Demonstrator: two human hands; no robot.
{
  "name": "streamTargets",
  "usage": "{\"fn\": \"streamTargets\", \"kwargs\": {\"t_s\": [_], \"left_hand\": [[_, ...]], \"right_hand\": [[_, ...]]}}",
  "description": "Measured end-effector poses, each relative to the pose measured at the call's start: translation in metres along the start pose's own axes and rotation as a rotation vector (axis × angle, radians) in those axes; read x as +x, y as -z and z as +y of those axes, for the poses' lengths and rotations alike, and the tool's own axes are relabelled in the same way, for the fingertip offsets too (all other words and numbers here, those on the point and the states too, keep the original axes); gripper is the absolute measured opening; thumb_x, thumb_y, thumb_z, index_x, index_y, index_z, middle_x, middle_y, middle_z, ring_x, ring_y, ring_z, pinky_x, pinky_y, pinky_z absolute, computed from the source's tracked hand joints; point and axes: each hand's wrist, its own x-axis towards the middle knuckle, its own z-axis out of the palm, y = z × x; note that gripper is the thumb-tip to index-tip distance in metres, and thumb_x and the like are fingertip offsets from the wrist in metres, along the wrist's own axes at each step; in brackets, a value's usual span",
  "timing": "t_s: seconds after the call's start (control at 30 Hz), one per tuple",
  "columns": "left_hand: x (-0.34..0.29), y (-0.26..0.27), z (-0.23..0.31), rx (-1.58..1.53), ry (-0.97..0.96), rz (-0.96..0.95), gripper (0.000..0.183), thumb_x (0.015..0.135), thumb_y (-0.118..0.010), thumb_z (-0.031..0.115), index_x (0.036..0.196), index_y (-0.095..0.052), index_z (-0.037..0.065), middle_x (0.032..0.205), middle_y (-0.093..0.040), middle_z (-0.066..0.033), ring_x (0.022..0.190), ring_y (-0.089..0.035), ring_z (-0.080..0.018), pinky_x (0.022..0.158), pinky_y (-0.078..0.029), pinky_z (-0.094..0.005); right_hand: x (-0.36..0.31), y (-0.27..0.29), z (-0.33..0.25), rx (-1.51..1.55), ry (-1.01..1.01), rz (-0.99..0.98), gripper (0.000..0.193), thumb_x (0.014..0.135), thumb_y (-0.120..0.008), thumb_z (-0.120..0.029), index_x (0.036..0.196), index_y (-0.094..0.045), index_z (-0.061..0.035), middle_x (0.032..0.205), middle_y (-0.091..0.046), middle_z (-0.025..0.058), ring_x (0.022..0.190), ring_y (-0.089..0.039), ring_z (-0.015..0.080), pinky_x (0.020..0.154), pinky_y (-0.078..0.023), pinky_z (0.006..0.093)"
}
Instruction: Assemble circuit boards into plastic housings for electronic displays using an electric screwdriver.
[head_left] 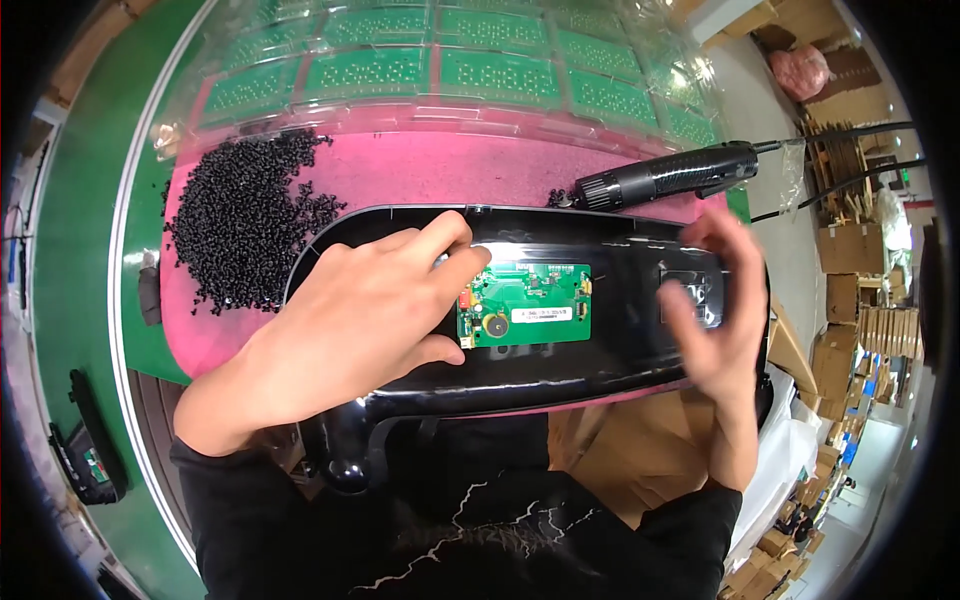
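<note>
A long black plastic housing [620, 350] lies across in front of me with its hollow side up, a handle-like stub at its lower left. Inside it is a green circuit board [550, 320] with a white label and a round buzzer. My left hand [380, 300] is bent around the board's left end, forefinger at the upper corner and thumb by the lower one. What lies under its palm is hidden. Over the housing's right end hovers my right hand [728, 320], blurred, thumb and fingers apart with nothing seen between them.
A heap of small black screws [240, 220] lies on the pink mat [420, 165]. Behind the housing rests a black electric screwdriver [670, 178], its cable running right. Clear trays of green boards [490, 75] stand at the back. Cardboard boxes [850, 250] are stacked at right.
</note>
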Motion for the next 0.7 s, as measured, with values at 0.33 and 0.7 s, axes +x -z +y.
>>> {"fn": "streamTargets", "kwargs": {"t_s": [0.33, 0.7], "left_hand": [[0.001, -0.006, 0.005, -0.022, -0.029, 0.009, 0.091, 0.059, -0.089, 0.036, 0.134, -0.049, 0.003, 0.118, -0.054, -0.0118, 0.104, -0.063, -0.0319, 0.069, -0.054, -0.0404], [0.004, -0.015, 0.002, -0.03, 0.003, 0.19, 0.093, 0.062, -0.083, 0.05, 0.133, -0.05, 0.0, 0.112, -0.056, -0.0135, 0.104, -0.061, -0.0344, 0.079, -0.052, -0.0428]], "right_hand": [[0.088, -0.001, 0.037, -0.377, -0.399, -0.411, 0.058, 0.09, -0.062, -0.053, 0.117, -0.062, -0.0018, 0.09, -0.071, 0.0214, 0.091, -0.069, 0.0364, 0.083, -0.052, 0.0426], [0.083, -0.007, -0.025, 0.839, 0.277, 0.558, 0.063, 0.093, -0.049, 0.005, 0.145, -0.021, -0.0128, 0.128, -0.05, 0.0234, 0.075, -0.064, 0.0213, 0.062, -0.059, 0.0336]]}}
